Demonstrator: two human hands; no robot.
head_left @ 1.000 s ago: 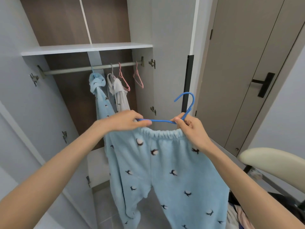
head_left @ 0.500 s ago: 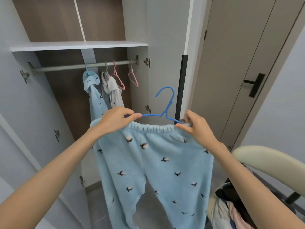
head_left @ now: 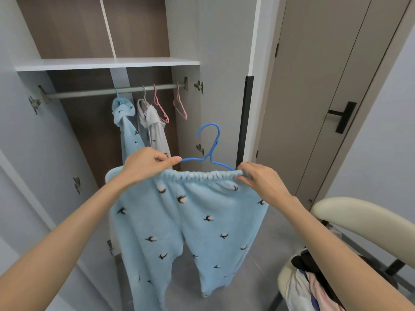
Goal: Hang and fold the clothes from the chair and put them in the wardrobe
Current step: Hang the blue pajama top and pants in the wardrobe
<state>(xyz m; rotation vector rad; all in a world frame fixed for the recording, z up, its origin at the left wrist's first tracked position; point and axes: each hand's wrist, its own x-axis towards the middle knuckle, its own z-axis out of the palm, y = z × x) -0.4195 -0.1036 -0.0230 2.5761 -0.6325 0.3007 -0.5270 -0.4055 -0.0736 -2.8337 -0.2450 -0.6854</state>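
Observation:
Light blue fleece trousers (head_left: 186,223) with a dark bird print hang from a blue hanger (head_left: 210,151), whose hook stands upright above the elastic waistband. My left hand (head_left: 148,164) pinches the waistband and the hanger's left arm. My right hand (head_left: 258,178) pinches the waistband at the hanger's right end. Both are held in front of the open wardrobe, below its rail (head_left: 112,92). A cream chair (head_left: 363,218) at the lower right carries a pile of clothes (head_left: 312,286).
On the rail hang a matching blue fleece top (head_left: 125,126), a white garment (head_left: 152,124) and two bare pink hangers (head_left: 179,106). A white shelf (head_left: 105,63) runs above the rail. A closed door with a black handle (head_left: 343,116) stands to the right.
The hanger's hook has swung up from a tilted position to upright. The waistband now stretches wider between my hands, and the trousers sit a little left and closer to the wardrobe.

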